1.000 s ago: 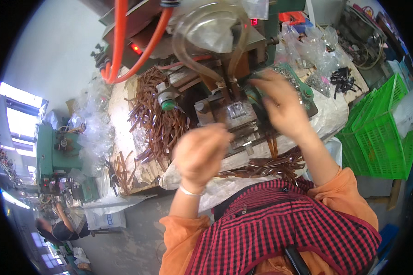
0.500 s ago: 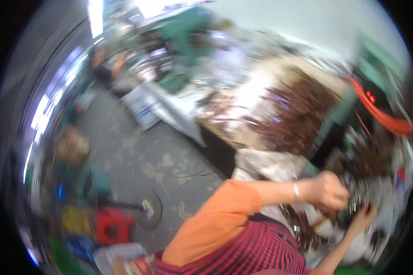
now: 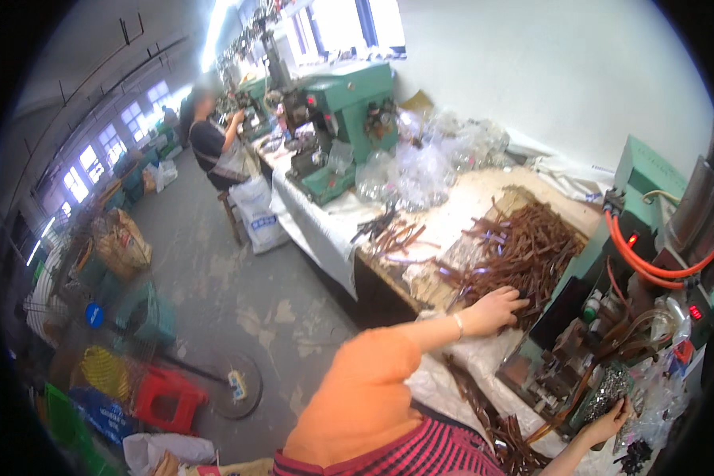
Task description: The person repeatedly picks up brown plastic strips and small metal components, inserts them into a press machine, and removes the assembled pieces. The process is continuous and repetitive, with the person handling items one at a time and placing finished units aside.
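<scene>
My left hand (image 3: 492, 311) reaches to the near edge of a heap of brown strips (image 3: 531, 246) on the bench. Its fingers are stretched out and slightly bent, with the tips at the strips; nothing is visibly held. Lower right, my right hand (image 3: 607, 424) is beside a heap of small shiny metal pieces (image 3: 608, 390). Its fingertips are pinched together, and whatever is between them is too small to make out. Between the hands is a green bench machine (image 3: 567, 357) with dark metal tooling. More brown strips (image 3: 516, 444) lie in front of me.
Orange cables (image 3: 639, 258) loop over the machine at right. Clear plastic bags (image 3: 428, 163) and another green machine (image 3: 349, 107) stand farther along the bench. A person (image 3: 210, 143) works there beside a white sack (image 3: 258, 214). A red stool (image 3: 169, 399) and fan (image 3: 234, 385) are at lower left.
My left hand has gone from a closed fist near the machine to the brown strips, its fingers now extended. My right hand remains by the metal pieces. The head view has shifted and sharpened.
</scene>
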### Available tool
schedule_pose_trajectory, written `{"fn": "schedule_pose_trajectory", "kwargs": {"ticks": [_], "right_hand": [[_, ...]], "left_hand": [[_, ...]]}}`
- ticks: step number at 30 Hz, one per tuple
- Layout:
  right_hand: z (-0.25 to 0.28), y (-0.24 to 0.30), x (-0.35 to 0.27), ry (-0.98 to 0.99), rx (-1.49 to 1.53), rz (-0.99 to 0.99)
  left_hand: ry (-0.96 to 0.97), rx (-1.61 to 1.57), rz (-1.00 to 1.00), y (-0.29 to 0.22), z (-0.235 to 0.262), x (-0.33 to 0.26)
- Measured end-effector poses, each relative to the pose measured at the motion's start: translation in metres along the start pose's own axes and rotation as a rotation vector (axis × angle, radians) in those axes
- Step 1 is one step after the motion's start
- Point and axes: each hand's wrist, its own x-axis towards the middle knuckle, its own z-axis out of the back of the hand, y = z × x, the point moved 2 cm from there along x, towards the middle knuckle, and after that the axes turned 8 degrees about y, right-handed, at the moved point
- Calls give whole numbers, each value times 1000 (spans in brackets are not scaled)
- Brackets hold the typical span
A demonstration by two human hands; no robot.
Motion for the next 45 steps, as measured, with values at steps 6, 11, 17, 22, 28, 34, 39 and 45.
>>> {"fn": "schedule_pose_trajectory", "kwargs": {"ticks": [6, 11, 17, 22, 28, 34, 39, 45], "right_hand": [[-4, 20, 5, 121, -174, 147], [8, 31, -3, 121, -259, 130], [49, 44, -54, 24, -196, 81], [23, 109, -58, 234, -57, 55], [-67, 141, -44, 354, 236, 119], [-77, 149, -64, 265, 351, 42], [-82, 156, -61, 338, 527, -98], [-69, 187, -75, 410, 460, -43]], "left_hand": [[-333, -439, 232, 21, 58, 45], [-527, -905, 489, 41, 83, 73], [-357, -1528, 570, 7, 20, 5], [-262, -1113, 744, -28, 70, 29], [-331, -1109, 697, -36, 59, 54], [-770, -1403, 632, -53, 38, 29], [-787, -1176, -56, -90, 125, 86], [-757, -1060, -125, -101, 122, 103]]}}
